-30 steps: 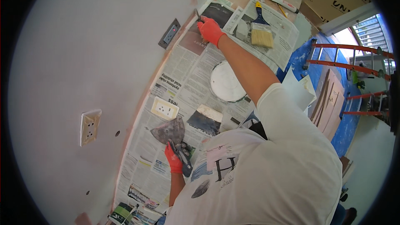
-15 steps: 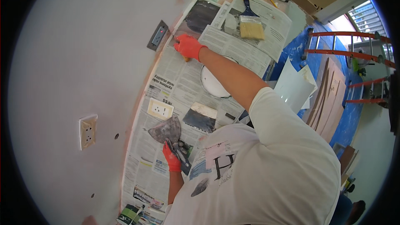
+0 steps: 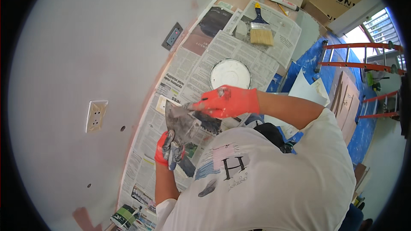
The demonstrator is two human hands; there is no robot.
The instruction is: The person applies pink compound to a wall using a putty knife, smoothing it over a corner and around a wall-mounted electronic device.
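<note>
My left hand (image 3: 164,149), in a red glove with grey-smeared fingers, grips the handle of a wide putty knife (image 3: 182,126). Grey residue coats its broad blade, which points up and away from me. Across from it, my red-gloved right hand (image 3: 229,101) is closed round a small putty knife (image 3: 180,111), its handle mostly hidden. The small blade appears to rest against the wide one near its top edge. Beneath the right hand, a dark flat blade (image 3: 209,122) lies partly covered on newspaper. A cream socket plate (image 3: 161,103) peeks out beside the wide blade.
Newspaper (image 3: 188,66) covers the bench along the wall. Beyond my right hand stands a round white tub (image 3: 230,75), with a paintbrush (image 3: 260,30) farther off. Wall sockets (image 3: 96,115) sit at left. An orange ladder (image 3: 355,66) and blue sheeting (image 3: 361,122) are at right.
My right hand has come back from the far end of the newspaper to the wide putty knife. The left hand has raised and turned that knife slightly. The view has shifted a little.
</note>
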